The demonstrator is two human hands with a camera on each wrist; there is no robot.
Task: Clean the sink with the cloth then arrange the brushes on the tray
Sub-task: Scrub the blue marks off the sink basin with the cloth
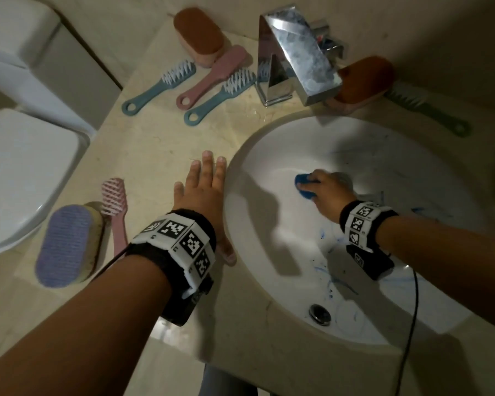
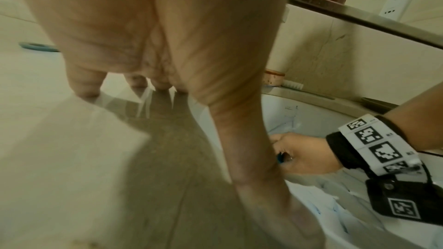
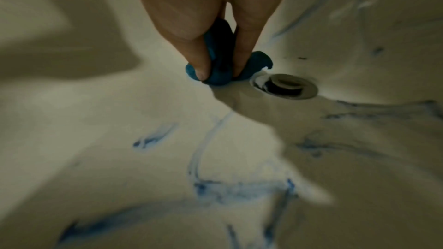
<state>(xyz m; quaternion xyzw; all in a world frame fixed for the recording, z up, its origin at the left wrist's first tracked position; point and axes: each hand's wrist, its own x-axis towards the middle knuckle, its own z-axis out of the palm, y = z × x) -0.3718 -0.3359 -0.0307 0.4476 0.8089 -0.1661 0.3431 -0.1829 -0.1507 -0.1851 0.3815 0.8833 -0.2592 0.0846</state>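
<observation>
Right now my right hand (image 1: 325,192) squeezes the cloth (image 1: 303,186). It is a small blue wad, bunched up between my thumb and fingers (image 3: 191,44). It pokes out past my fingertips and presses on the white wall of the sink (image 1: 269,155). Because it is a ball, it has no real long side. The loose end just points away from my palm, down at the bowl.

Blue marks (image 3: 153,139) are all over the bowl behind my wrist and to both sides of it. So I think the cleaning is far from done.

What could go wrong? The wad is small, so each wipe only cleans a thin strip and I could miss marks. If I rub hard, the wet blue could smear wider and not come off. The cloth could also slip out of my pinch and slide down to the drain (image 3: 285,84), which sits just beside it in my wrist view.

My left hand (image 1: 203,195) holds nothing. It lies flat with straight fingers on the counter (image 1: 155,144), right at the sink's edge, with my thumb at the rim. The counter may be slick, so that hand could slide.

Farther out from it lie the brushes. Two blue ones (image 1: 157,87) and a pink one (image 1: 212,75) are ahead of my fingers, near the tap (image 1: 295,52). A purple one (image 1: 66,244) is off to the side of my wrist. I see no tray.
</observation>
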